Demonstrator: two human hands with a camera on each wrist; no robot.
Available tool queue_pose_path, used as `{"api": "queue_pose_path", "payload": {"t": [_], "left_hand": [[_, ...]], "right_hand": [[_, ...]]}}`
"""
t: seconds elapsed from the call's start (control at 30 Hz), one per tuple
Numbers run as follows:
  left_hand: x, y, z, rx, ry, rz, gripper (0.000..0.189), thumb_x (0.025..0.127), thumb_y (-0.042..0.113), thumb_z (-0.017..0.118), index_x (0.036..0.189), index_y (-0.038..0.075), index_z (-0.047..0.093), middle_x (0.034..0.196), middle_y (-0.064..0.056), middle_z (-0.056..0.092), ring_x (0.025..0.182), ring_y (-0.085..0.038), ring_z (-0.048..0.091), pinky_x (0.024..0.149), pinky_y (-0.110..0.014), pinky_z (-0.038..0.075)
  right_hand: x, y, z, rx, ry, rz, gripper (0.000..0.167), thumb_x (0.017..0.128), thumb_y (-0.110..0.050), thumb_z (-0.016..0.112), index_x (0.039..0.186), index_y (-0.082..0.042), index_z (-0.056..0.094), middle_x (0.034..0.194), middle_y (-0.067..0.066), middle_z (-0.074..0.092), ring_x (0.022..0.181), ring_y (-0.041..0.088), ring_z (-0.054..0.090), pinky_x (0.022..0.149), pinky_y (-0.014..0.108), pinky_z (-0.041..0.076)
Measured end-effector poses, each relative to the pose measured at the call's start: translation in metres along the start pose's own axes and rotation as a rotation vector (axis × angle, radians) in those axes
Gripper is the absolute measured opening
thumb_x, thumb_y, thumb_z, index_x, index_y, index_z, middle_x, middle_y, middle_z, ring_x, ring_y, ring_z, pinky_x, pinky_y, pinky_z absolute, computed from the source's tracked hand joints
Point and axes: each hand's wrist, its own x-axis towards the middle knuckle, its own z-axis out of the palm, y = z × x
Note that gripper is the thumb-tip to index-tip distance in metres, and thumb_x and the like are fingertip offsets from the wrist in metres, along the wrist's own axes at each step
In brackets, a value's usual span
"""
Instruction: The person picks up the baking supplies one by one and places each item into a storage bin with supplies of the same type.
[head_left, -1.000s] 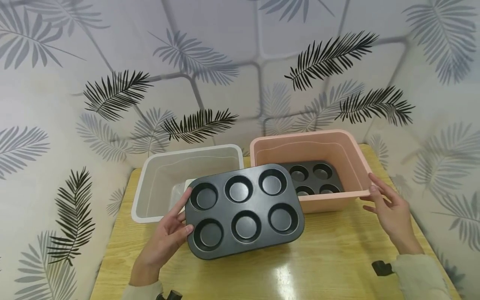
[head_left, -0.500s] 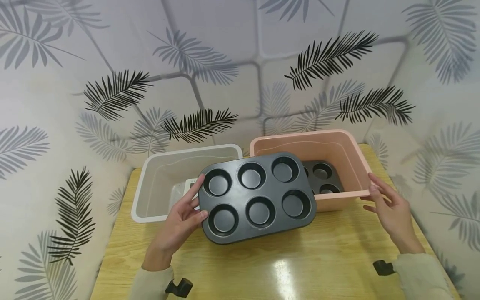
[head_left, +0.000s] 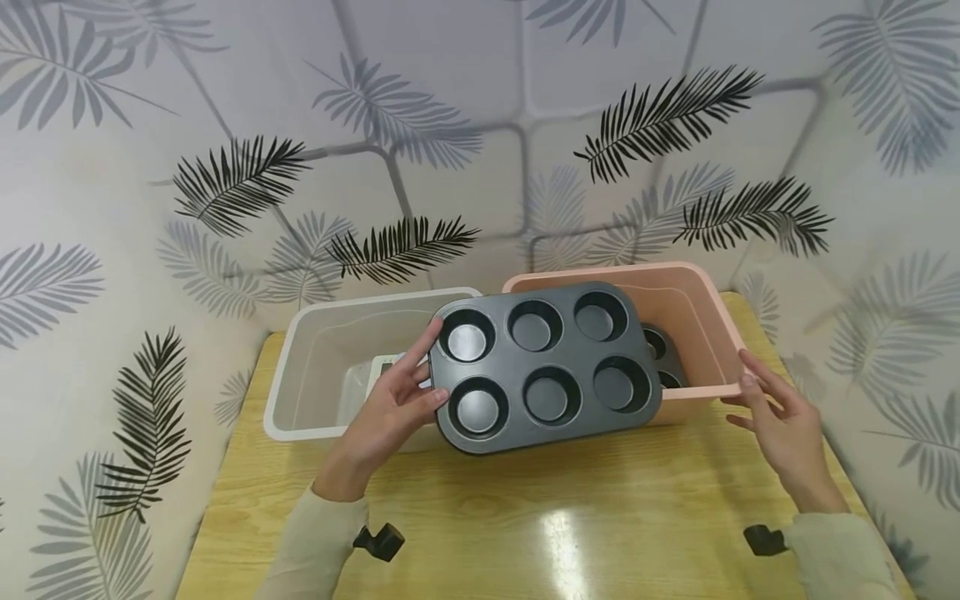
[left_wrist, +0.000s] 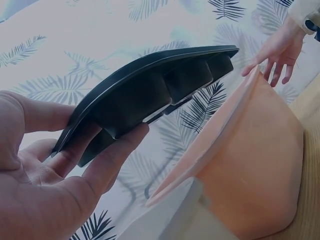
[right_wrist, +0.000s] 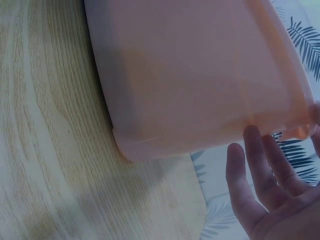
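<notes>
My left hand holds a dark six-cup muffin tin by its left end, thumb on top and fingers below. The tin is raised and tilted over the front of a pink bin, also overlapping the pale bin's corner. In the left wrist view the tin's underside shows, apart from the pink bin. Another dark muffin tin lies inside the pink bin, mostly hidden by the held one. My right hand grips the pink bin's front right rim corner, as the right wrist view also shows.
A pale grey-white bin stands left of the pink one, with a white object partly hidden inside. Both bins stand on a yellow wooden table. A leaf-patterned backdrop rises close behind and at the sides.
My left hand has carried the muffin tin up and to the right, so it covers more of the pink bin and the tin inside. My right hand stays on the rim.
</notes>
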Motion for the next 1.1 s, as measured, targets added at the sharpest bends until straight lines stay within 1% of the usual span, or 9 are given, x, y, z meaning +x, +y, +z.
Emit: {"api": "queue_pose_path", "payload": {"t": [0.1, 0.17, 0.37, 0.5, 0.63, 0.77, 0.9, 1.0, 1.1], "left_hand": [[0.008, 0.002, 0.002, 0.013, -0.015, -0.004, 0.09, 0.107, -0.009, 0.053, 0.178, 0.026, 0.012, 0.169, -0.033, 0.039, 0.125, -0.016, 0.074, 0.094, -0.037, 0.068], [0.013, 0.003, 0.004, 0.023, -0.016, -0.009, 0.089, 0.107, -0.009, 0.054, 0.178, 0.028, 0.013, 0.169, -0.036, 0.037, 0.124, -0.017, 0.074, 0.093, -0.037, 0.068], [0.029, 0.008, 0.01, 0.046, -0.03, -0.049, 0.088, 0.107, -0.008, 0.055, 0.176, 0.034, 0.019, 0.171, -0.031, 0.039, 0.121, -0.017, 0.076, 0.093, -0.037, 0.068], [0.039, 0.01, 0.014, 0.082, -0.045, -0.068, 0.087, 0.107, -0.005, 0.057, 0.175, 0.037, 0.022, 0.17, -0.028, 0.042, 0.109, -0.015, 0.077, 0.088, -0.032, 0.068], [0.048, 0.007, 0.019, 0.097, -0.046, -0.08, 0.087, 0.107, -0.004, 0.058, 0.175, 0.037, 0.022, 0.172, -0.026, 0.042, 0.099, -0.013, 0.076, 0.085, -0.029, 0.067], [0.058, 0.003, 0.023, 0.111, -0.028, -0.098, 0.086, 0.108, -0.002, 0.058, 0.175, 0.039, 0.023, 0.173, -0.022, 0.042, 0.095, -0.011, 0.075, 0.082, -0.027, 0.066], [0.067, -0.001, 0.025, 0.086, -0.017, -0.118, 0.086, 0.108, -0.001, 0.058, 0.174, 0.043, 0.024, 0.173, -0.02, 0.043, 0.101, -0.013, 0.075, 0.086, -0.03, 0.067], [0.073, -0.003, 0.027, 0.045, -0.025, -0.12, 0.087, 0.108, -0.003, 0.057, 0.174, 0.043, 0.023, 0.173, -0.02, 0.043, 0.108, -0.015, 0.077, 0.091, -0.033, 0.068], [0.079, -0.004, 0.03, 0.011, -0.032, -0.121, 0.087, 0.109, -0.005, 0.056, 0.175, 0.041, 0.022, 0.173, -0.022, 0.043, 0.108, -0.016, 0.077, 0.091, -0.033, 0.068]], "right_hand": [[0.0, 0.001, 0.001, 0.0, 0.009, -0.001, 0.051, 0.112, -0.022, 0.063, 0.162, -0.017, 0.055, 0.117, -0.018, 0.067, 0.087, -0.008, 0.076, 0.071, 0.013, 0.063], [0.0, 0.0, 0.001, -0.009, 0.014, 0.0, 0.05, 0.112, -0.022, 0.063, 0.162, -0.018, 0.055, 0.116, -0.019, 0.067, 0.087, -0.008, 0.076, 0.071, 0.013, 0.063], [0.001, -0.001, 0.001, -0.022, 0.024, 0.008, 0.051, 0.112, -0.024, 0.063, 0.162, -0.019, 0.055, 0.116, -0.018, 0.066, 0.087, -0.008, 0.076, 0.071, 0.013, 0.063], [0.0, 0.0, 0.001, -0.014, 0.017, 0.001, 0.051, 0.112, -0.022, 0.063, 0.163, -0.019, 0.055, 0.118, -0.018, 0.065, 0.087, -0.008, 0.076, 0.071, 0.013, 0.063], [0.001, 0.0, 0.002, -0.001, 0.014, 0.002, 0.051, 0.112, -0.022, 0.063, 0.162, -0.017, 0.055, 0.118, -0.018, 0.066, 0.087, -0.007, 0.076, 0.071, 0.014, 0.064], [0.001, -0.001, 0.002, -0.036, 0.022, 0.007, 0.051, 0.112, -0.024, 0.063, 0.163, -0.019, 0.054, 0.118, -0.021, 0.065, 0.087, -0.008, 0.075, 0.071, 0.013, 0.063], [0.001, 0.0, 0.002, -0.031, 0.018, 0.01, 0.051, 0.113, -0.024, 0.062, 0.163, -0.019, 0.054, 0.117, -0.02, 0.065, 0.087, -0.008, 0.076, 0.071, 0.013, 0.063], [0.001, 0.0, 0.002, -0.029, 0.015, 0.015, 0.052, 0.113, -0.024, 0.062, 0.163, -0.019, 0.053, 0.118, -0.021, 0.065, 0.087, -0.008, 0.076, 0.071, 0.013, 0.063], [0.001, -0.001, 0.001, -0.039, 0.017, 0.02, 0.052, 0.113, -0.025, 0.062, 0.163, -0.02, 0.053, 0.119, -0.022, 0.064, 0.087, -0.009, 0.075, 0.071, 0.013, 0.063]]}}
